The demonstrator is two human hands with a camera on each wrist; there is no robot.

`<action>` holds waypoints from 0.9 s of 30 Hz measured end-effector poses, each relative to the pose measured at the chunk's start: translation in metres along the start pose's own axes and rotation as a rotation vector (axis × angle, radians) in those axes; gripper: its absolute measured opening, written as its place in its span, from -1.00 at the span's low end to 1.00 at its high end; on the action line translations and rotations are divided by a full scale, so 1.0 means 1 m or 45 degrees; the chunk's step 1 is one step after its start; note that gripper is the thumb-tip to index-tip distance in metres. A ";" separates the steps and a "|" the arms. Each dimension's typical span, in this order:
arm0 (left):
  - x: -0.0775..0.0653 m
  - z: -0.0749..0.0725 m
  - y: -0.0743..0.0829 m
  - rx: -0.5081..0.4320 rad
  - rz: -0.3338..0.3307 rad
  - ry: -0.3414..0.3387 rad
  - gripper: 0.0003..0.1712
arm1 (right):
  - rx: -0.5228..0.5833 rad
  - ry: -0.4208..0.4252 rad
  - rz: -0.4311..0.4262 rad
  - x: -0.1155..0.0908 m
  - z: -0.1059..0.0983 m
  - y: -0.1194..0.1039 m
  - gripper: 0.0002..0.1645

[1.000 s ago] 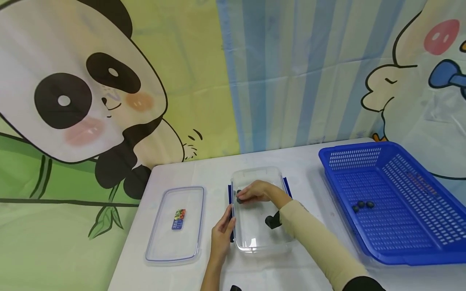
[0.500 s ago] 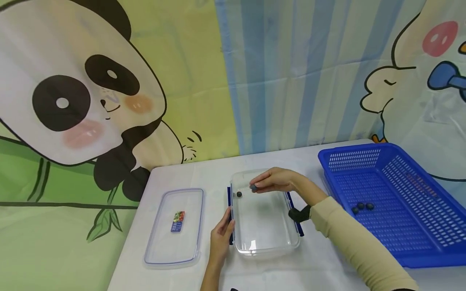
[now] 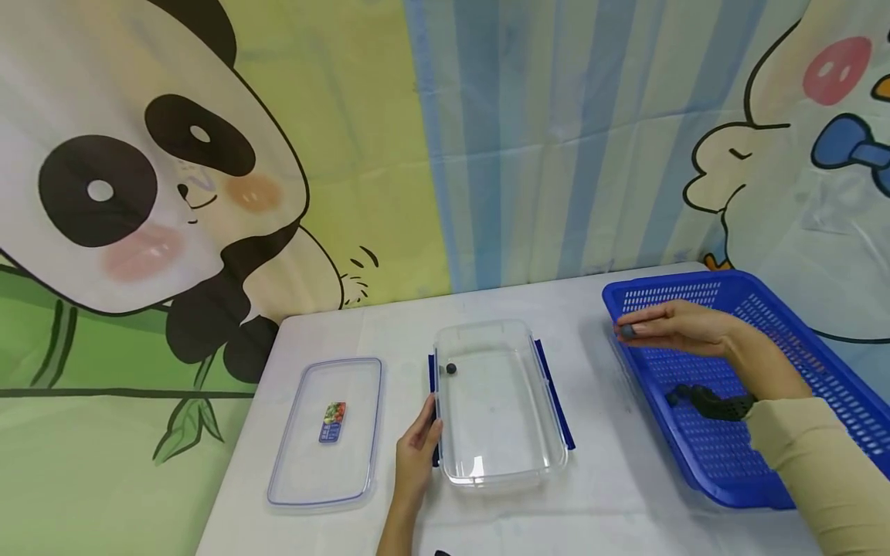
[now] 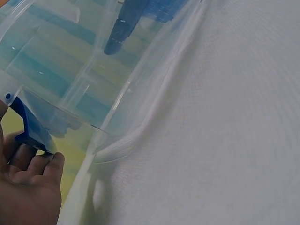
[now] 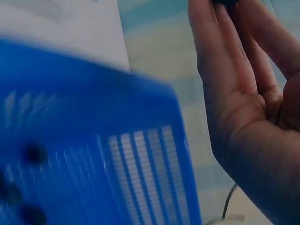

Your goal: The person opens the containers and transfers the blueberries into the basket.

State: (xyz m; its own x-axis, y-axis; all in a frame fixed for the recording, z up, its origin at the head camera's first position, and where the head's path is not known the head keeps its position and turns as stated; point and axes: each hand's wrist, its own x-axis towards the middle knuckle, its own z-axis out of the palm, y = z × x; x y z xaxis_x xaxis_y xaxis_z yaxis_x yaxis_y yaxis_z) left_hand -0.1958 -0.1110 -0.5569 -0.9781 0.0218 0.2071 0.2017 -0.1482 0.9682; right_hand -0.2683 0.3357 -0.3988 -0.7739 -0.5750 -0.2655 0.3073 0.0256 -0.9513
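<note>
My right hand (image 3: 684, 328) pinches a blueberry (image 3: 627, 331) between its fingertips over the left rim of the blue plastic basket (image 3: 653, 432). In the right wrist view that blueberry (image 5: 226, 1) shows at the top edge. Blueberries (image 5: 35, 152) lie on the basket floor, partly covered by the wrist strap in the head view. My left hand (image 3: 415, 452) holds the left side of a clear plastic container (image 3: 501, 472), its fingers curled at a blue side latch (image 4: 35, 129). A single blueberry (image 3: 451, 369) sits inside the container near its far left corner.
A clear lid (image 3: 292, 471) with a blue seal and a small picture label (image 3: 332, 422) lies flat left of the container. The container's right latch (image 3: 554, 394) hangs outward. White cloth (image 3: 591, 479) covers the table; a printed curtain (image 3: 514, 154) stands behind.
My right hand has lifted a blueberry from the container and carried it right to the basket. One blueberry stays in the container. The left hand keeps its place at the container's side.
</note>
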 end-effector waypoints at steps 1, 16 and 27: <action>0.000 0.000 0.000 -0.001 0.000 0.003 -0.47 | 0.016 -0.016 -0.014 -0.009 -0.009 0.003 -0.60; 0.000 0.000 -0.001 -0.014 -0.006 0.004 -0.48 | 0.168 -0.101 0.037 -0.075 -0.085 0.069 -0.48; -0.001 0.001 0.001 -0.018 0.000 -0.015 -0.47 | 0.241 -0.100 0.104 -0.083 -0.106 0.100 -0.47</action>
State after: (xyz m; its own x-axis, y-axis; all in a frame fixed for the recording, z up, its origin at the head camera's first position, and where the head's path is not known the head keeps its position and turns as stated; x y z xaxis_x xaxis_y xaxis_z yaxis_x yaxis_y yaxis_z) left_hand -0.1950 -0.1100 -0.5563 -0.9774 0.0335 0.2086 0.2007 -0.1618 0.9662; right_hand -0.2323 0.4728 -0.4884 -0.6991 -0.6393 -0.3201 0.4713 -0.0754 -0.8787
